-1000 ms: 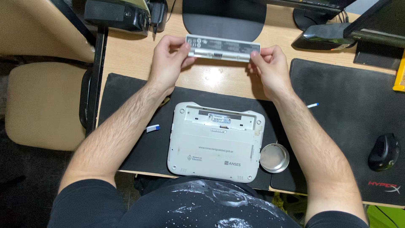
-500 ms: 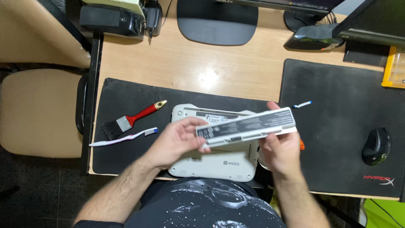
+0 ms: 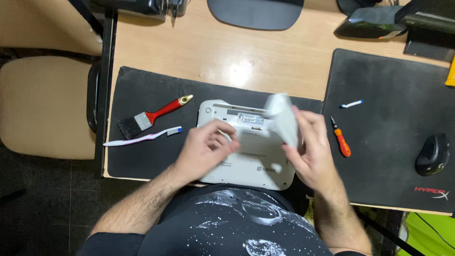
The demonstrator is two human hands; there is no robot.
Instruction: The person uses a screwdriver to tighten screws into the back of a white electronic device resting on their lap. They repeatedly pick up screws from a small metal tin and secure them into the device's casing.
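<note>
A small white laptop [image 3: 246,163] lies upside down on a black mat [image 3: 142,90] at the near edge of the wooden desk. My right hand [image 3: 310,151] grips a long white battery pack [image 3: 284,118], blurred and turned on end above the laptop's right half. My left hand [image 3: 208,147] hovers over the laptop's left half with fingers curled and nothing in it, its fingertips close to the battery pack.
A red-handled paintbrush [image 3: 154,115] and a white toothbrush [image 3: 142,137] lie on the mat to the left. An orange screwdriver [image 3: 341,140] lies to the right. A second black mat [image 3: 388,123] holds a black mouse [image 3: 432,154]. A beige chair [image 3: 45,106] stands left of the desk.
The battery pack, held level by both hands before, now stands turned on end in my right hand. My left hand has let go of it.
</note>
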